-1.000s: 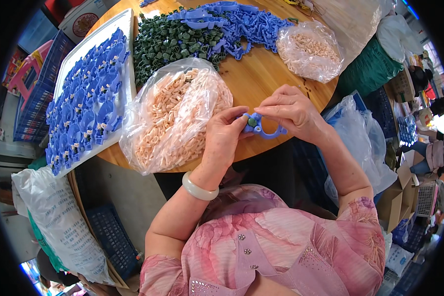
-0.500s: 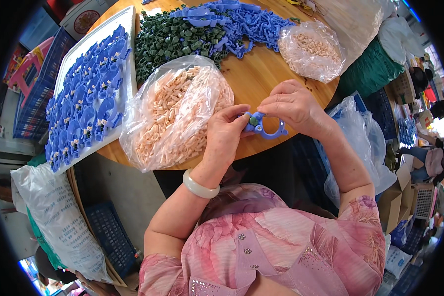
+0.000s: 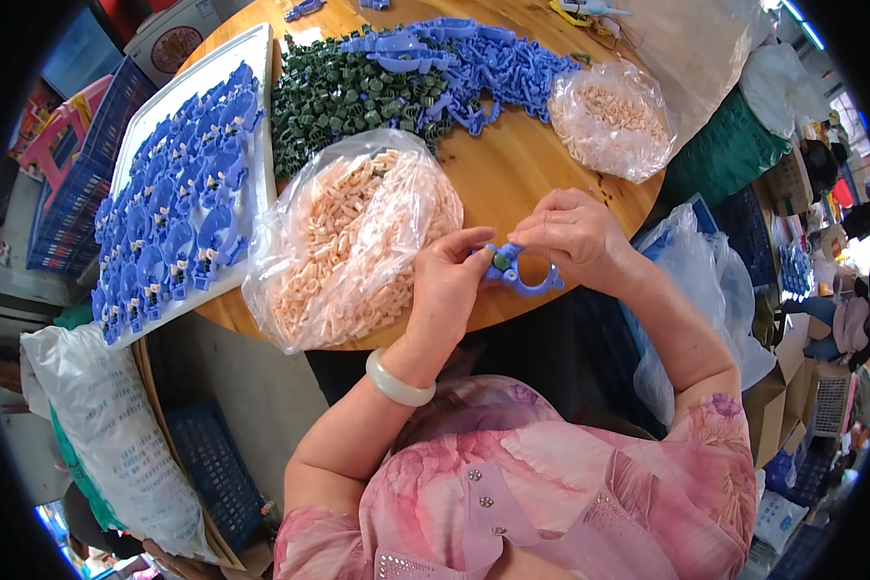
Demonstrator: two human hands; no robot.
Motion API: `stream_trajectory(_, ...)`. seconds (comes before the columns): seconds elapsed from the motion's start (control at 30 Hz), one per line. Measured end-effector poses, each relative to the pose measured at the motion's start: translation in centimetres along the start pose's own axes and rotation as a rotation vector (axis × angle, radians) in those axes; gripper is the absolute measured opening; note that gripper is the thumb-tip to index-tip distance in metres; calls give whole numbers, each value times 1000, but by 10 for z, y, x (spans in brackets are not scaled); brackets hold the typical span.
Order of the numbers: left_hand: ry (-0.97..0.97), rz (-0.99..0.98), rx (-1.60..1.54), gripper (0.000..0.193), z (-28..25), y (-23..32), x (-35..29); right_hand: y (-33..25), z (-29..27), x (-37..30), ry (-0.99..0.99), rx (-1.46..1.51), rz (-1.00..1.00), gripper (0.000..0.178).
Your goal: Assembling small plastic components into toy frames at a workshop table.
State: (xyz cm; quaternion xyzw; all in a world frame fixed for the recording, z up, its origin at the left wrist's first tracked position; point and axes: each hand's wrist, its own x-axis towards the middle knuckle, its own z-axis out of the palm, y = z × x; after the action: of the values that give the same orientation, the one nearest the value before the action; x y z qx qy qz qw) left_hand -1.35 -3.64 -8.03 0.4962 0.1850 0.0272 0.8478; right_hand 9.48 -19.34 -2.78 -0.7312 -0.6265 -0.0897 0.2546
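Between my two hands, near the table's front edge, is a blue plastic ring-shaped toy part point(image 3: 532, 287) with a small dark green piece point(image 3: 501, 261) set on its left end. My left hand point(image 3: 451, 280) pinches that left end between thumb and fingers. My right hand point(image 3: 575, 237) is closed at the top of the part, its thumb and fingertips pressed together beside the green piece. Whether a small piece is held in those fingertips is hidden. Left of my left hand lies an open clear bag of small pale pink plastic pieces point(image 3: 343, 256).
A white tray point(image 3: 263, 116) at the left carries rows of blue assembled parts. Heaps of dark green pieces point(image 3: 348, 97) and blue pieces point(image 3: 503, 72) spread across the back of the round wooden table point(image 3: 503, 155). A smaller bag of pale pieces point(image 3: 614, 121) sits at the right.
The table and its contents appear slightly lower in the picture. My hands remain together on the blue part, with only slight finger movement.
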Motion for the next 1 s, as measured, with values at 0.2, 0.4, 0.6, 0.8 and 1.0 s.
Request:
stream_trajectory(0.2, 9, -6, 38, 23, 0, 1, -3, 25, -11, 26, -83, 277, 242, 14)
stream_trajectory(0.4, -10, 7, 119, 25, -1, -1, 0, 105, 38, 63, 82, -144, 147, 17)
stream_trajectory(0.6, -17, 9, 70, 26, 0, 1, -1, 121, 45, 67, -20, -178, 183, 17)
stream_trajectory(0.8, -22, 4, 50, 25, 1, 3, -1, 100, 28, 51, -70, -144, 102, 12)
stream_trajectory(1.0, -29, -3, 47, 25, 0, 2, -1, 82, 12, 31, -190, 476, 595, 12)
